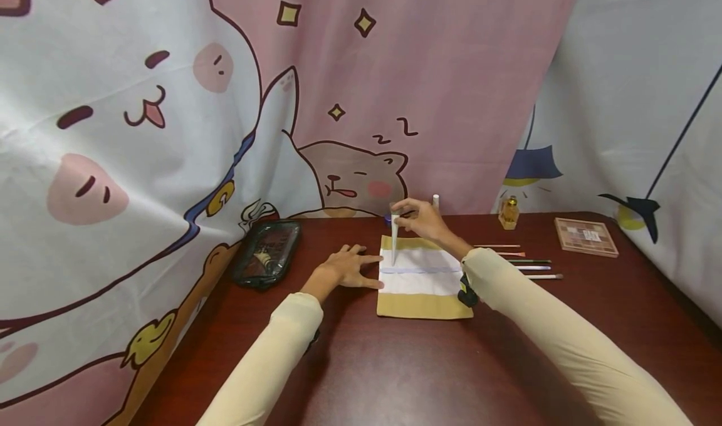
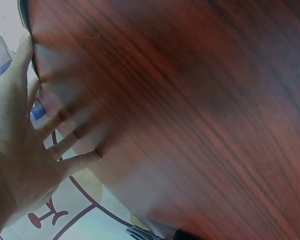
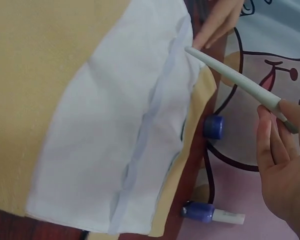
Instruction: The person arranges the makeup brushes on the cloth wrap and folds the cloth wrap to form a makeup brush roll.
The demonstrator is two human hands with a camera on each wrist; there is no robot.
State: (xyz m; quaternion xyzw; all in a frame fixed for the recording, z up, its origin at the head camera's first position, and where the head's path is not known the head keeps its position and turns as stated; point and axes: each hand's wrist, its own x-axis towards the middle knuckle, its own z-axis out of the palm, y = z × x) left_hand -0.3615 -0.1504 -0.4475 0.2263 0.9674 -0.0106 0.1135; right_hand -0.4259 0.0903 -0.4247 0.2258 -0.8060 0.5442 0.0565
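A slim makeup brush (image 1: 394, 241) with a pale tapered handle is pinched by my right hand (image 1: 424, 219). Its handle points down, and the tip is over a yellow cloth (image 1: 424, 307) lying flat on the table. That cloth has a white panel (image 1: 420, 282) crossed by a lavender ribbon (image 3: 146, 117). In the right wrist view the handle tip (image 3: 189, 50) is by the ribbon's far end; whether it touches the fabric I cannot tell. My left hand (image 1: 346, 267) lies with fingers spread, its thumb and index finger at the cloth's left edge.
Several makeup brushes (image 1: 529, 262) lie right of the cloth. Behind them stand a gold perfume bottle (image 1: 509, 214) and a checkered palette (image 1: 586, 237). A black-edged clear pouch (image 1: 267, 254) is at left. A purple nail polish bottle (image 3: 200, 212) and a blue lid (image 3: 213, 127) sit behind the cloth.
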